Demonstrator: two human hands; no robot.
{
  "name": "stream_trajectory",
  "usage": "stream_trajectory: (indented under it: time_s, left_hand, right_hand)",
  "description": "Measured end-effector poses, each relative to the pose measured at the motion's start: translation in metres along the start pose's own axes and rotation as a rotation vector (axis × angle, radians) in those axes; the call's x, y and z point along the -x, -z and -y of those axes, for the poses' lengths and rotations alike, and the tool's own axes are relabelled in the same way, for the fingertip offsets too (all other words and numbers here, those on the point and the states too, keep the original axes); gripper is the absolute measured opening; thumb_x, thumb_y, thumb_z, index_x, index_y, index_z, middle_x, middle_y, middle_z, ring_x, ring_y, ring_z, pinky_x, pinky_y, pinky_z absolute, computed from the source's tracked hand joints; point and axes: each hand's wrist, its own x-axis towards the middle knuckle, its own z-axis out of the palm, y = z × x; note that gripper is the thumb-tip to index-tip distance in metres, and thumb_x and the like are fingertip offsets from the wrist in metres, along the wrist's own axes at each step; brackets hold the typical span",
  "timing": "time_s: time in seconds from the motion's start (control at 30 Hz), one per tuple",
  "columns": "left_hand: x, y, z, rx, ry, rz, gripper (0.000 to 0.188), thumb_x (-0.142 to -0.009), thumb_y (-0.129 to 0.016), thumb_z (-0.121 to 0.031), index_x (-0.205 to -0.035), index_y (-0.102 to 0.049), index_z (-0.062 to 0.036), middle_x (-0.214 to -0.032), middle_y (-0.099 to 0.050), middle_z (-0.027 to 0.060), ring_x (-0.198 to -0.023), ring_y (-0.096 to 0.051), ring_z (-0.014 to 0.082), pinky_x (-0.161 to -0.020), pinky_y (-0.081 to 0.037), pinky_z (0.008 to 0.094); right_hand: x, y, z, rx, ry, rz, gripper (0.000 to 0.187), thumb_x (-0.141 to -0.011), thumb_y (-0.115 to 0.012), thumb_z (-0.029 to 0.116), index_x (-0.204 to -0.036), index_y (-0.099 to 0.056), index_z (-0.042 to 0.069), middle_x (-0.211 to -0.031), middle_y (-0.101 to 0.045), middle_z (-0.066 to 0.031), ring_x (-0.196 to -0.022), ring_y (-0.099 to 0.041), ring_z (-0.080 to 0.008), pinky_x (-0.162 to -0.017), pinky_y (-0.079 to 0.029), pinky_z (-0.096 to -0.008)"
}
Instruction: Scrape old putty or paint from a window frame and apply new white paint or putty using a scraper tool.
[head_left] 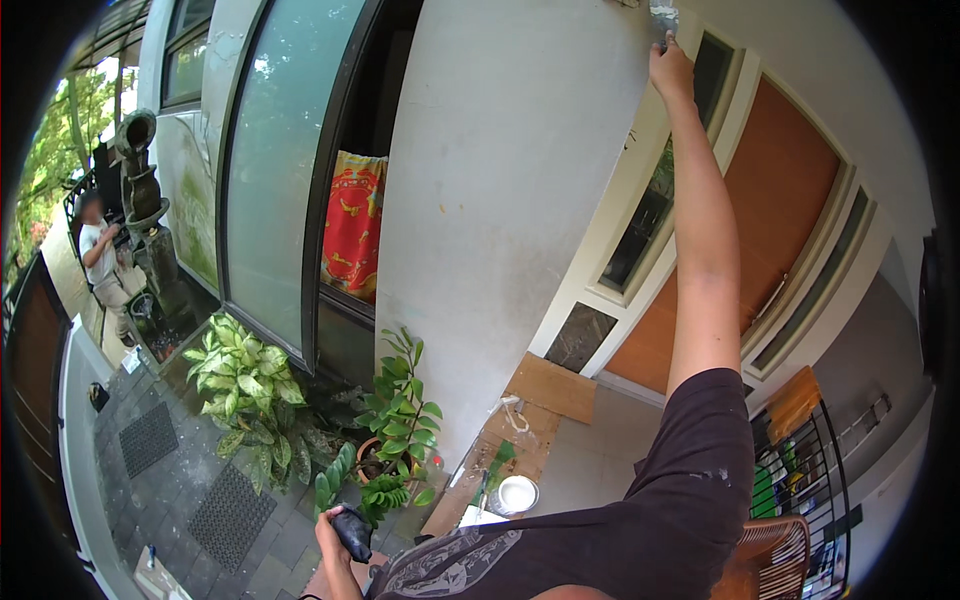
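High up by the corner of the grey wall [500,200], my right hand [672,72] is closed around a putty knife [664,16]. Its wide blade carries white smears and points upward near the wall's upper edge. My right arm is stretched out fully. Low on the left, my left hand [330,530] grips a dark, rounded object [351,532], perhaps a rubber bowl; its inside is hidden from here. A leafy potted plant [395,430] stands just beyond that hand.
An open tub of white paste [517,494] sits near brown boards [550,388] at the wall's foot. An orange door [770,210] is on the right, above a rattan chair [775,555] and a black rack [820,480]. Another person [100,250] stands far left beside a stone fountain [150,230].
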Motion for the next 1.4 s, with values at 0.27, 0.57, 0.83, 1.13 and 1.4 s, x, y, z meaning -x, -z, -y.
stream_trajectory:
  time_s: [0.27,0.57,0.83,1.13,1.4]
  left_hand:
    - [0.006,0.007,-0.012,0.032,-0.053,-0.051,0.032,-0.083,-0.044,-0.026,-0.082,-0.064,-0.0018,-0.078,-0.062,0.0106,-0.066,-0.059,0.0227,-0.062,-0.05,0.033]
    - [0.025,0.006,-0.012,0.018,-0.101,-0.097,0.034,-0.083,-0.043,-0.027,-0.082,-0.065,-0.0014,-0.077,-0.061,0.011,-0.067,-0.059,0.0222,-0.061,-0.049,0.0332]
    - [0.045,0.033,-0.006,0.073,0.009,-0.155,0.031,-0.083,-0.045,-0.027,-0.08,-0.063,-0.0027,-0.08,-0.062,0.0091,-0.073,-0.059,0.0226,-0.069,-0.049,0.0353]
    - [0.081,0.027,-0.005,0.081,-0.066,-0.262,0.032,-0.085,-0.043,-0.024,-0.08,-0.064,-0.0005,-0.078,-0.063,0.0087,-0.072,-0.06,0.021,-0.067,-0.049,0.0326]
    - [0.07,0.044,-0.011,0.058,-0.086,-0.254,0.033,-0.086,-0.042,-0.027,-0.078,-0.063,-0.0015,-0.075,-0.062,0.0084,-0.069,-0.059,0.0209,-0.064,-0.048,0.0331]
  right_hand:
    - [-0.029,0.003,0.001,-0.011,0.017,0.006,0.051,-0.088,-0.045,0.032,-0.135,-0.044,0.013,-0.105,-0.062,-0.0234,-0.099,-0.059,-0.0395,-0.086,-0.048,-0.0461]
    - [-0.082,-0.008,-0.009,0.019,0.099,-0.021,0.053,-0.087,-0.045,0.03,-0.135,-0.042,0.007,-0.107,-0.061,-0.0245,-0.099,-0.059,-0.0407,-0.087,-0.047,-0.0458]
    - [-0.107,-0.017,0.002,0.039,0.102,0.064,0.056,-0.087,-0.044,0.03,-0.137,-0.038,0.005,-0.11,-0.06,-0.0256,-0.102,-0.058,-0.0402,-0.089,-0.046,-0.0454]
    - [-0.085,-0.011,0.01,0.005,-0.008,0.029,0.059,-0.089,-0.041,0.031,-0.143,-0.027,0.009,-0.112,-0.058,-0.0276,-0.105,-0.056,-0.0409,-0.089,-0.046,-0.0461]
    - [-0.081,-0.008,0.021,-0.081,-0.1,0.018,0.058,-0.088,-0.039,0.028,-0.143,-0.027,0.013,-0.115,-0.057,-0.0259,-0.106,-0.056,-0.0404,-0.09,-0.045,-0.0445]
